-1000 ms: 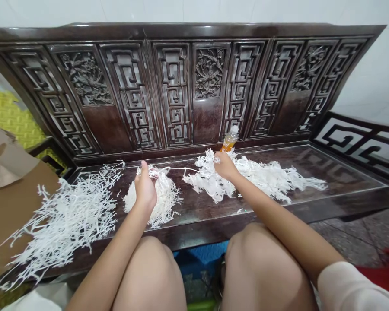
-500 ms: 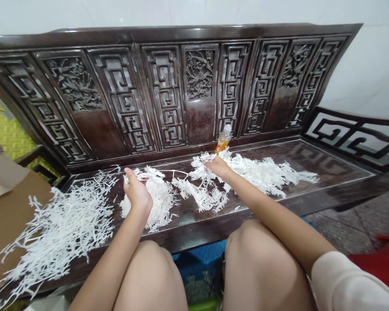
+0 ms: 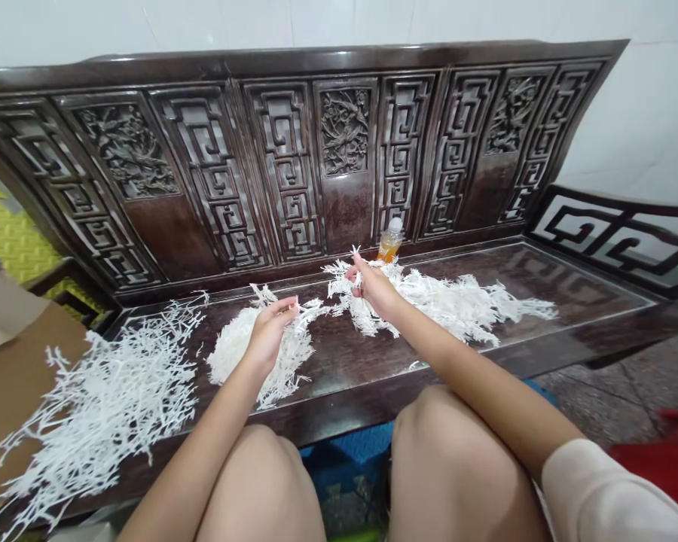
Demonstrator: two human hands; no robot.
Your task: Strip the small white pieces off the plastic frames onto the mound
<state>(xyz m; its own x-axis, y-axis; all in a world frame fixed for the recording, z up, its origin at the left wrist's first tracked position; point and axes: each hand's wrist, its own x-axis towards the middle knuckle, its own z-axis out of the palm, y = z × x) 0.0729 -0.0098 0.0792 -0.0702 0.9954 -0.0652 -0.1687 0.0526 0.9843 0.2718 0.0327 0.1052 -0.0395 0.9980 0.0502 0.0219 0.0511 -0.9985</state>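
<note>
White sprigs (image 3: 118,399) on the bench seat (image 3: 339,361): hands apart, my left hand (image 3: 270,335) cupping one heap (image 3: 231,354), right hand (image 3: 376,290) pinching gently.

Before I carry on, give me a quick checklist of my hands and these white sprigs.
Left hand gripping the middle mound of sprigs: cannot tell, it is curled against them.
Right hand touching the right pile of sprigs: ok.
Orange-filled bottle upright by the carved backrest: ok.
Left pile of sprigs kept on the bench seat: not ok, it spreads over the cardboard.
Seat free of stray bits: not ok, a white bit lies near the front.
</note>
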